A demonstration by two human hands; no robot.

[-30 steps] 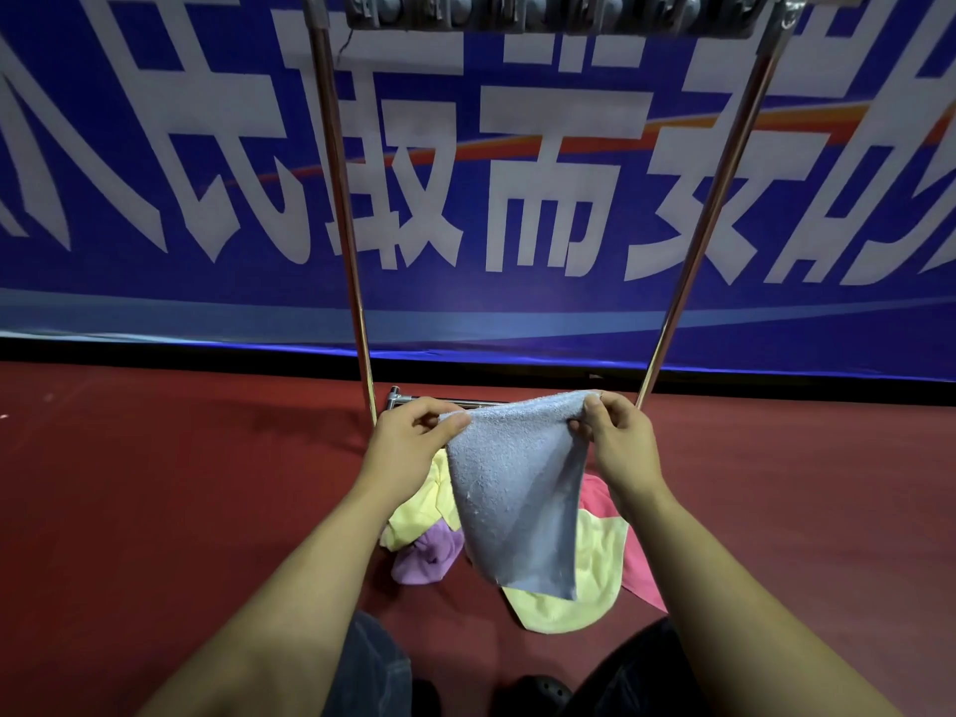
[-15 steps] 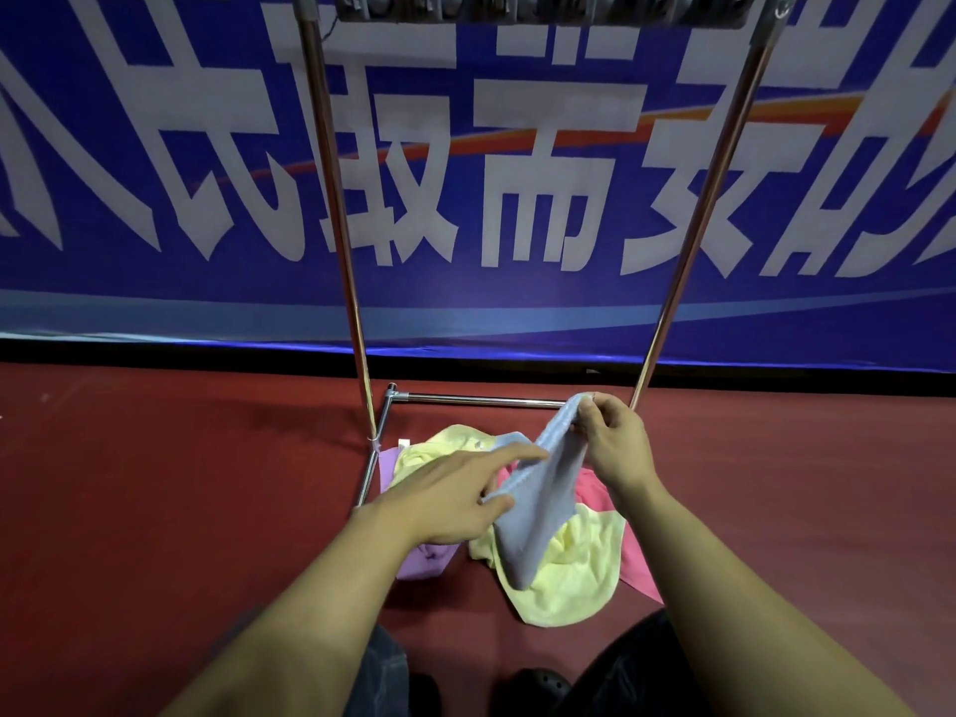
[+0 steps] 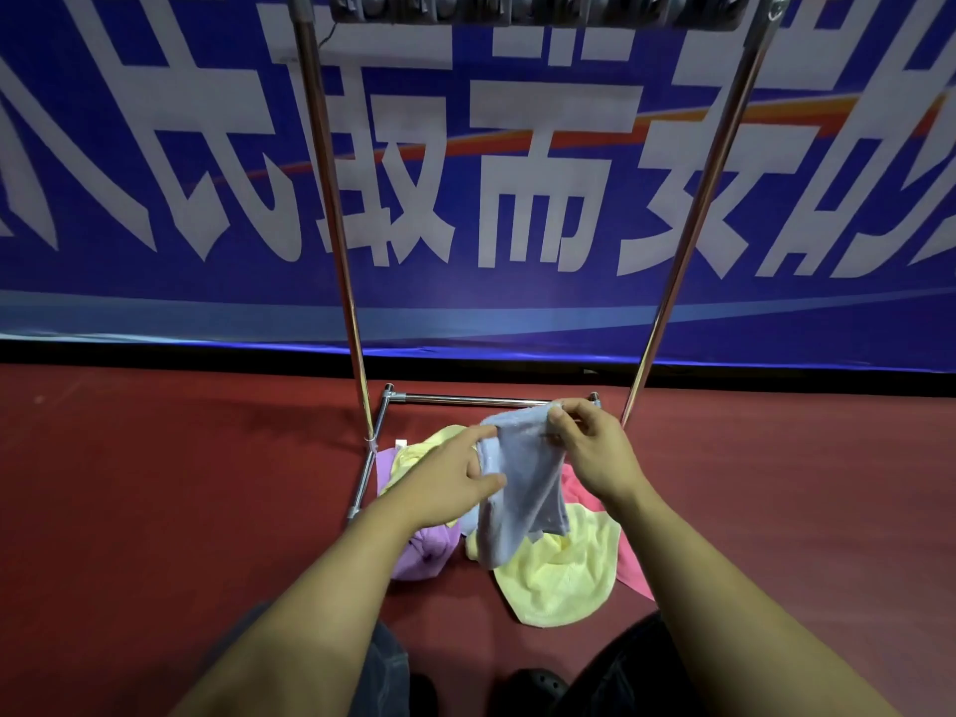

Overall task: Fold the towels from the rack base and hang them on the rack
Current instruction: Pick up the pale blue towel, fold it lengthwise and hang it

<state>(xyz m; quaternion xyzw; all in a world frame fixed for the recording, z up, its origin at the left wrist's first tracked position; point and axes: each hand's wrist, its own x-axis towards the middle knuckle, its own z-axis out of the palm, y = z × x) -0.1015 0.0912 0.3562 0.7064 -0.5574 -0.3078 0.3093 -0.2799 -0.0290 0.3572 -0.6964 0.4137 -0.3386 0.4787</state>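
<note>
While we are looking down at the red floor (image 3: 155, 509), our right hand (image 3: 595, 452) is pinching the top edge of the gray-blue towel (image 3: 522, 489) between thumb and fingers, just in front of the low back bar of the rack base (image 3: 465, 400). That towel is hanging down from the pinch, doubled over, with its lower end touching the pile below. Our left hand (image 3: 455, 478) is lying against the towel's left side with the fingers straight and the thumb under the cloth, not squeezing it.

Under the hanging towel, a yellow towel (image 3: 564, 577) is spreading out over the floor toward us. A purple towel (image 3: 424, 553) is sitting at its left, beside the left side bar of the base, and a pink towel (image 3: 628, 561) is poking out at its right. Two shiny rack poles (image 3: 331, 199) are going up from the base to the top of the rack. A blue banner (image 3: 517, 173) with big white letters is standing behind the rack.
</note>
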